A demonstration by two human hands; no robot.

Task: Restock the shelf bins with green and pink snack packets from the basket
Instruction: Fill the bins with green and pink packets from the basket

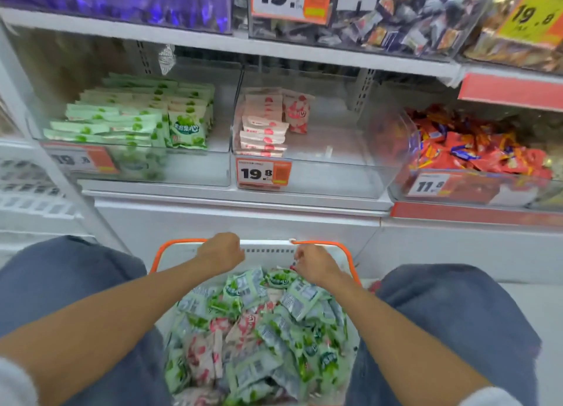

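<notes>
The left hand (221,252) clenches the far rim of the basket (268,248). The right hand (316,267) curls over the packets (259,329) heaped inside; its grasp cannot be determined. The person should take one colour per grab and stack it in the green bin (137,122) or pink bin (265,125)

basket (268,250) cropped below; left tag (80,159) apparently blurred

green packets (271,323), pink packets (263,125), orange-handled white basket (323,243)

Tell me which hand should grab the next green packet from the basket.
Right. The right hand is low over the pile, beside a green packet; the left hand is curled at the basket rim.
</notes>
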